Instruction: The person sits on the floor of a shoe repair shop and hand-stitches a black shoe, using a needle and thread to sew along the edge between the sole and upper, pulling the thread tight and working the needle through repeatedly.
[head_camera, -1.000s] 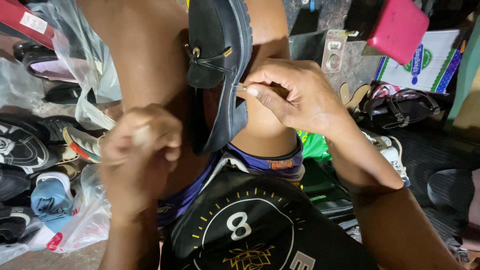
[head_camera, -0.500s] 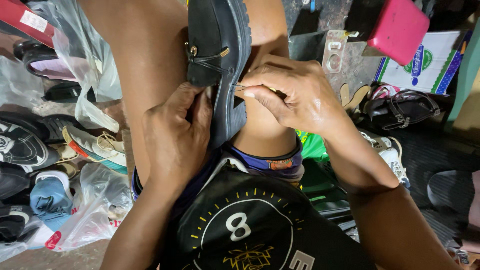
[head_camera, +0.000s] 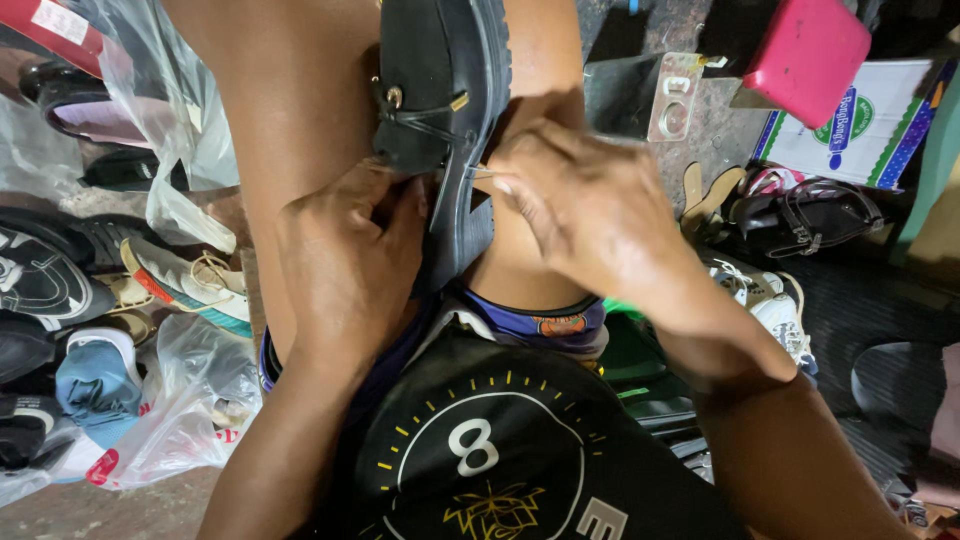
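One black shoe (head_camera: 445, 120) stands clamped between two knees. The left hand (head_camera: 350, 260) pinches its edge, fingers curled; the right hand (head_camera: 590, 210) pinches one needle (head_camera: 480, 172).

The grey dusty floor (head_camera: 90, 505) holds a heap of worn shoes (head_camera: 60, 290) and clear plastic bags (head_camera: 190, 400) on one side. Dark strappy sandals (head_camera: 800, 215) lie on the other.

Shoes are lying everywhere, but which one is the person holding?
The black shoe, clamped between the knees. The left hand and right hand both touch it; the other shoes, like the striped sneaker, lie untouched on the floor.
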